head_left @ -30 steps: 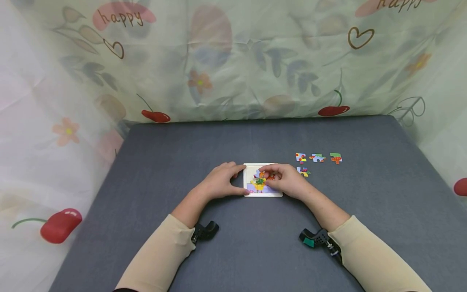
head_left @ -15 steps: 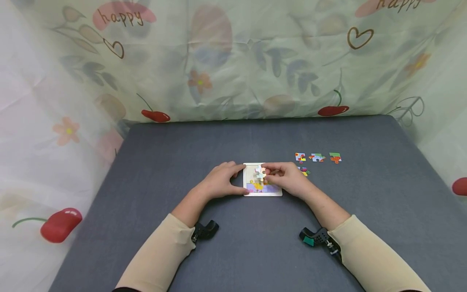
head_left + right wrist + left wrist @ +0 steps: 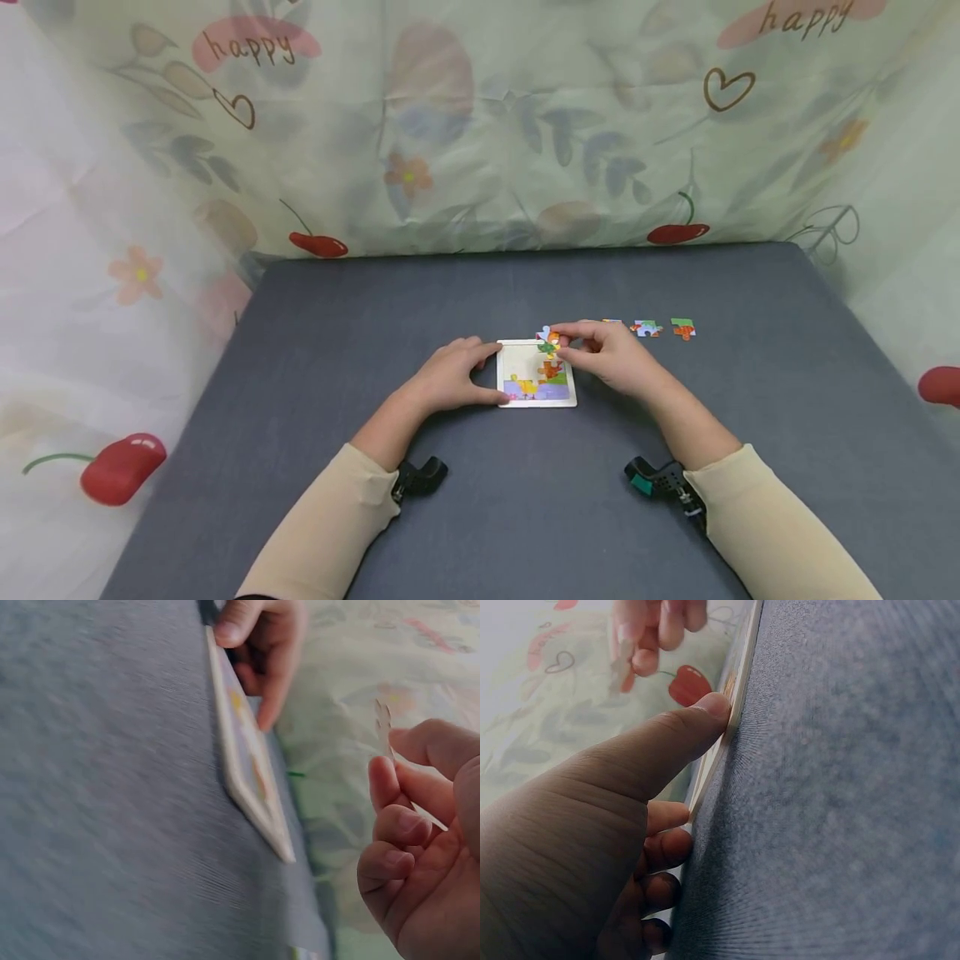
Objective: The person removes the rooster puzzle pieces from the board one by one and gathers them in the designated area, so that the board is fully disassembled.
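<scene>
My left hand (image 3: 448, 377) holds the white-rimmed puzzle tray (image 3: 538, 404) at its left side, thumb on the near corner and a finger on the far corner. Inside the tray, a purple and yellow strip of joined pieces (image 3: 528, 388) runs along the near edge, with an orange and green piece (image 3: 552, 372) at the right. My right hand (image 3: 611, 358) pinches a colourful puzzle piece (image 3: 548, 343) between thumb and fingers, raised over the tray's far right part. In the right wrist view that puzzle piece (image 3: 383, 724) appears edge-on, off the tray.
Loose puzzle pieces lie right of the tray: a blue and green one (image 3: 647, 328), a green and orange one (image 3: 683, 329), and another (image 3: 612, 321) mostly hidden behind the right hand. A grey cloth (image 3: 525, 492) covers the table; a patterned curtain (image 3: 480, 150) hangs behind it.
My right hand has lifted the puzzle piece from the tray's middle and carried it up and right, turning it on the way. The left hand keeps its place. The head view has tilted slightly.
</scene>
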Demonstrator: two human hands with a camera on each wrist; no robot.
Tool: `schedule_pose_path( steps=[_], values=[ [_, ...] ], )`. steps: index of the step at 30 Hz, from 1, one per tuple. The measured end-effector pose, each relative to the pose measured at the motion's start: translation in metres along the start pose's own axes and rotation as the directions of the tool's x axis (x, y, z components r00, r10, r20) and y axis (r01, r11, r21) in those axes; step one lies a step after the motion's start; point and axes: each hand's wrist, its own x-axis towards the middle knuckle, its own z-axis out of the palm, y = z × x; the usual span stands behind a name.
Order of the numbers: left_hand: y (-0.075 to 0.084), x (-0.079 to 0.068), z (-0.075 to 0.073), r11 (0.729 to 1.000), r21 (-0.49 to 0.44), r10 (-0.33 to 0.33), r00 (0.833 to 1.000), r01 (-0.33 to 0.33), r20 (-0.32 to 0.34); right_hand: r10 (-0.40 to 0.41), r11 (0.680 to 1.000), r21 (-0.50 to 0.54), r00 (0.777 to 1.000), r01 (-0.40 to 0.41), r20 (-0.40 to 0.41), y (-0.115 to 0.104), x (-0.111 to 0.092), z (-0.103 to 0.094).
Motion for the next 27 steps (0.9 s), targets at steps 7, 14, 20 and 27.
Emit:
schedule_pose_path(
  steps=[7,14,20,27],
  values=[
    [-0.001,0.000,0.002,1.000,0.010,0.007,1.000,-0.007,-0.003,-0.113,0.989,-0.096,0.993,0.110,-0.033,-0.009,-0.008,-0.023],
    [-0.001,0.000,0.002,1.000,0.016,0.016,1.000,-0.016,-0.015,-0.201,0.973,-0.122,0.978,0.194,-0.049,-0.020,-0.017,-0.047],
    [-0.002,0.000,0.002,1.000,0.020,0.018,1.000,-0.018,-0.014,-0.245,0.965,-0.109,0.968,0.238,-0.057,-0.028,-0.026,-0.063],
    [-0.002,0.001,0.003,0.999,0.025,0.024,0.999,-0.023,-0.022,-0.222,0.969,-0.134,0.970,0.208,-0.099,-0.026,-0.033,-0.083]
  ],
)
